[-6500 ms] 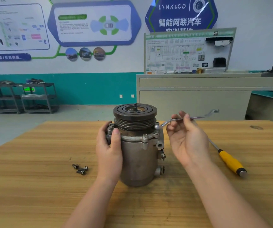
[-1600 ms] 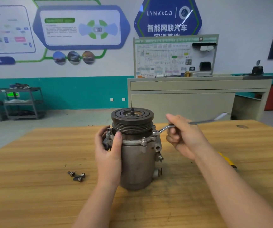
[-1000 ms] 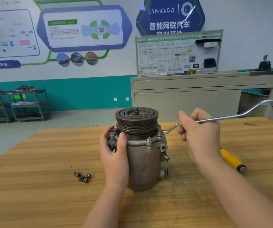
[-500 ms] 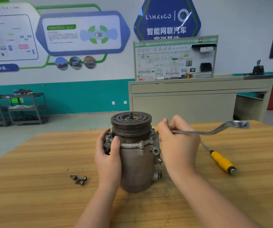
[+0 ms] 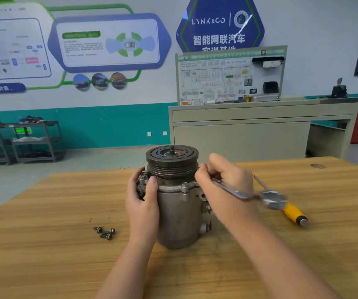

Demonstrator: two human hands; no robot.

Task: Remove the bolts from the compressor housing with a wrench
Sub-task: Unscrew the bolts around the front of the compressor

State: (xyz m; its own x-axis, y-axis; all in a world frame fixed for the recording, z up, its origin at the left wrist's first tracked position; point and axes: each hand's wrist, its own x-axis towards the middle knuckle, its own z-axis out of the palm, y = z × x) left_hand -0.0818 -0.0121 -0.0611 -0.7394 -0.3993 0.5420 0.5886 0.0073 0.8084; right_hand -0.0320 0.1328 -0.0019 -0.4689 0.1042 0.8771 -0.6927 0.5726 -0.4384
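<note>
Wrench (image 5: pixel 234 190) sticks out toward four o'clock from the compressor (image 5: pixel 180 203); right hand (image 5: pixel 227 184) fingers wrap it, left hand (image 5: pixel 143 203) hugs the compressor.

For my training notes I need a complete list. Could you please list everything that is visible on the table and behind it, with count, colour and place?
compressor: 1, grey metal with dark pulley on top, upright at table centre
wrench: 1, silver, right of the compressor, inner end hidden by the hand
loose bolts: 3, dark, on the table left of the compressor
screwdriver: 1, yellow handle, on the table at right
table: 1, light wood, foreground
cabinet: 1, beige, behind the table
diagram board: 1, white and green, on the cabinet
shelving carts: 2, dark grey, far left by the wall
left hand: 1, grips the compressor's left side
right hand: 1, grips the wrench
</note>
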